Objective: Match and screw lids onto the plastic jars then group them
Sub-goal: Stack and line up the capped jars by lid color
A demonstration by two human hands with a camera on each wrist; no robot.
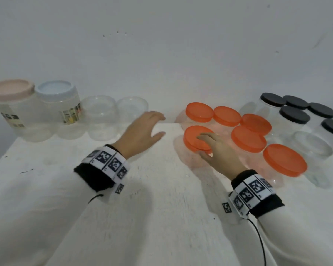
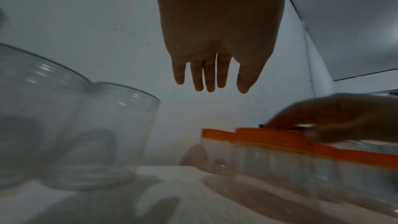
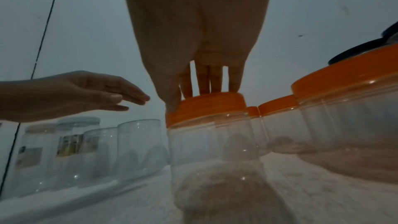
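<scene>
Several clear jars with orange lids (image 1: 246, 139) stand grouped right of centre on the white table (image 1: 142, 208). My right hand (image 1: 217, 150) rests on the orange lid (image 1: 192, 139) of the front-left jar (image 3: 211, 142). Its fingers lie fairly straight across the lid's top (image 3: 213, 103) and its thumb sits against the near rim. My left hand (image 1: 146, 127) hovers with relaxed fingers, holding nothing, left of that jar and right of two lidless clear jars (image 1: 101, 116). From the left wrist my left hand (image 2: 211, 67) shows straight fingers in the air, and my right hand (image 2: 333, 117) appears blurred.
A pink-lidded jar (image 1: 12, 89) and a blue-lidded jar (image 1: 55, 91) stand at the back left against the wall. Black-lidded jars (image 1: 294, 114) cluster at the back right. One lidless clear jar (image 1: 313, 150) stands beside the orange group. The table's near half is bare.
</scene>
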